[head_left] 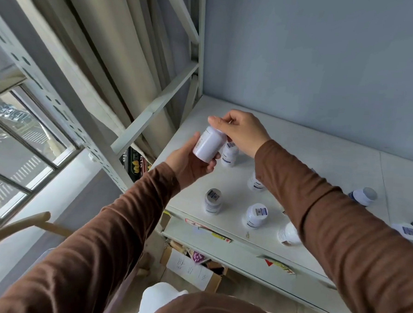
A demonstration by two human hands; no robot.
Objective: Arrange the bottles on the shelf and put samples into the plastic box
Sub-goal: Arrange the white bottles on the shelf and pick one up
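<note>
Seven other white bottles point(256, 215) standing or tipped on shelf point(320, 162), left hand point(190, 162) gripping raised bottle point(209, 144), right hand point(241, 132) pinching its cap, brown sleeves point(317, 210) overlapping two.

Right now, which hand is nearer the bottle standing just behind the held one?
Right. The right hand sits directly above that standing bottle, its grip on the held bottle's top. The left hand holds the held bottle's base, to the standing bottle's left.
</note>
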